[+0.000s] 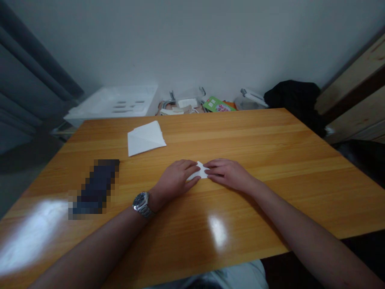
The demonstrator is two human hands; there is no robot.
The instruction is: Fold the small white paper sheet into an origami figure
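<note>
A small white folded paper [202, 171] lies on the wooden table [240, 136], between my two hands. My left hand [179, 176], with a metal watch on its wrist, covers the paper's left part, its fingers bent and pressing on it. From the right, my right hand [226, 172] rests its fingertips on the paper's right edge, fingers close together. The part of the paper beneath my fingers is hidden. Farther back on the left lies a stack of white paper sheets [146, 138].
A blurred-out dark object [98, 186] lies on the table's left side. Beyond the far edge stand a white plastic tray [102, 102], a green booklet [217, 104] and a clear container [249, 101]. Black cloth [293, 98] is at the back right.
</note>
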